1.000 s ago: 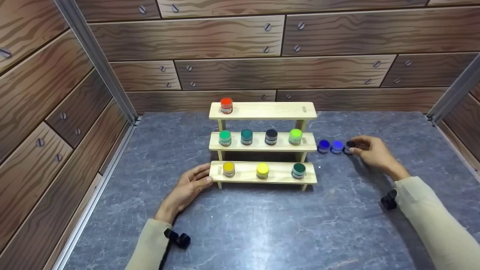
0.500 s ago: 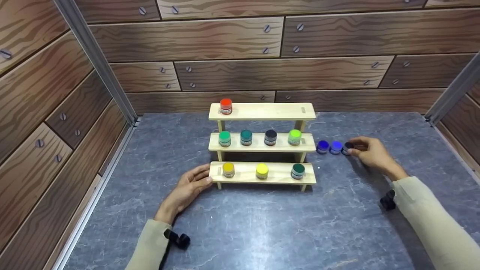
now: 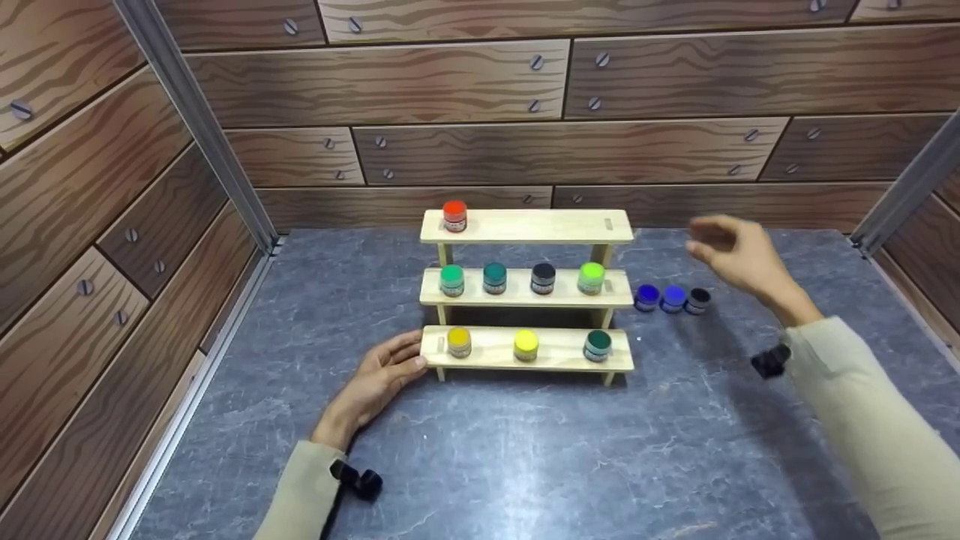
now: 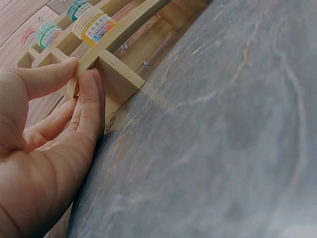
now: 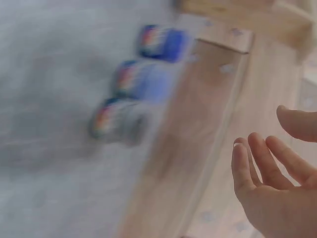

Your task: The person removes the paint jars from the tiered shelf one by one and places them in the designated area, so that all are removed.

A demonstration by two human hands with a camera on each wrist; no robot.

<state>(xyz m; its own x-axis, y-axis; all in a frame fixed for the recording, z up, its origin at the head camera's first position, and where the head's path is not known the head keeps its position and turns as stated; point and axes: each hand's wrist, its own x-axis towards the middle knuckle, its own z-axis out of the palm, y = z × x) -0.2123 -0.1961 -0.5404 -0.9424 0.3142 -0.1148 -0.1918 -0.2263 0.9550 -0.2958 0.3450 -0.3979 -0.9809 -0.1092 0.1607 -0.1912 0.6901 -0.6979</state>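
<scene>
A three-tier wooden stand [image 3: 555,347] holds small paint jars. My left hand [image 3: 379,379] pinches the left end of its lowest tier; the left wrist view shows the thumb above the board and fingers [image 4: 90,101] below it. My right hand [image 3: 739,251] is raised in the air right of the stand, fingers loosely bent and nothing between them. Below it on the table, a dark blue jar [image 3: 647,298], a lighter blue jar [image 3: 673,298] and a black-lidded jar [image 3: 697,301] stand in a row.
On the lowest tier are an ochre jar [image 3: 459,343], a yellow jar [image 3: 526,345] and a dark green jar [image 3: 597,346]. Several jars stand on the middle tier; a red jar [image 3: 454,216] is on top. A wood-patterned wall [image 3: 465,154] rises behind the table.
My right hand has let go of the black-lidded jar and lifted up and away from it. That jar remains at the row's right end. My left hand keeps its grip on the stand.
</scene>
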